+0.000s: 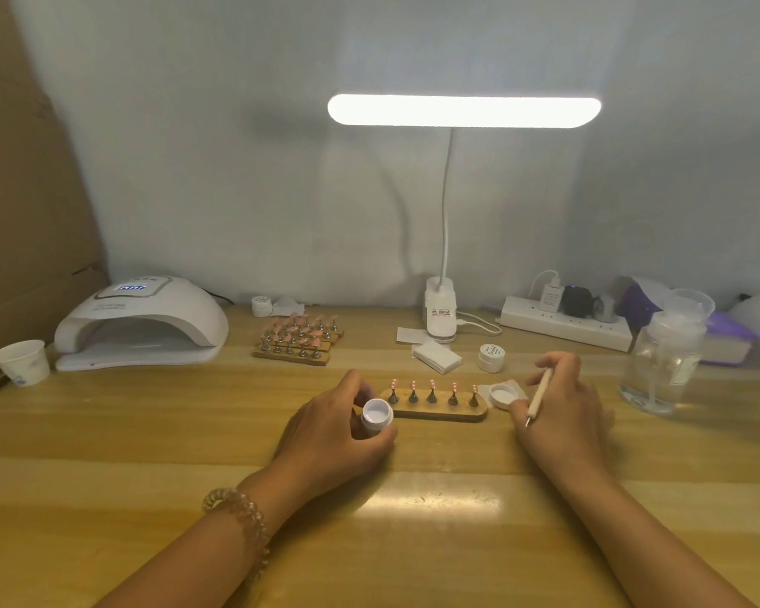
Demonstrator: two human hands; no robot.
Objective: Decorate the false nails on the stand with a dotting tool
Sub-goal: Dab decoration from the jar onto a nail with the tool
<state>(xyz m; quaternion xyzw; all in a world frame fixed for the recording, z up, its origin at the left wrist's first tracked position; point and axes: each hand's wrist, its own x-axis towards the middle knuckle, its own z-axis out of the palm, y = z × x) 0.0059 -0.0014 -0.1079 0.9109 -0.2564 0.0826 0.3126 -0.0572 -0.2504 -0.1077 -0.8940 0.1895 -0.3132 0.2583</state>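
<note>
On wooden stand (439, 415), five pink nails (432, 383)

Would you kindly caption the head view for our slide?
Left hand holds open white jar, right hand holds wooden dotting tool beside five-nail wooden stand.

5 pink false nails (432, 383), light wooden stand (439, 415), white jar (377, 412), white lid (502, 394), tan dotting tool (539, 394), wood-grain table (150, 432)

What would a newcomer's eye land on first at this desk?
The glowing lamp bar, high at centre, dominates. Below it, the left hand grips a small white jar and the right hand holds a dotting tool, either side of a wooden stand with five pink nails.
</note>
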